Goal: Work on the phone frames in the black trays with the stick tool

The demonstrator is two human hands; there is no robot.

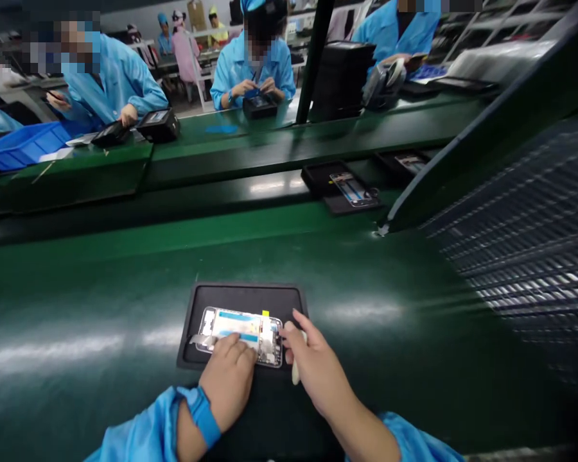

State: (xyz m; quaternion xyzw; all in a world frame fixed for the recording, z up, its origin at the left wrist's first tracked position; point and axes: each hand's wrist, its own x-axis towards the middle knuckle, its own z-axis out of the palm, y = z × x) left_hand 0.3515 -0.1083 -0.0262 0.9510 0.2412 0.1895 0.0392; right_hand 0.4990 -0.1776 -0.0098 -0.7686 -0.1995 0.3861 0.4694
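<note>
An opened phone frame (243, 330) with blue strips and a yellow tab lies in a black tray (243, 298) on the green work surface. My left hand (231, 378) rests its fingertips on the frame's near edge, pressing it down. My right hand (315, 366) is curled around a thin whitish tool (295, 372), its tip at the frame's right end. Both wrists wear blue sleeves, and the left has a blue wrist strap.
A second black tray with a phone frame (351, 189) sits on the conveyor beyond. A large tilted dark rack (525, 244) fills the right side. Across the belt, several people in blue coats work at black fixtures; a blue bin (24, 144) stands far left.
</note>
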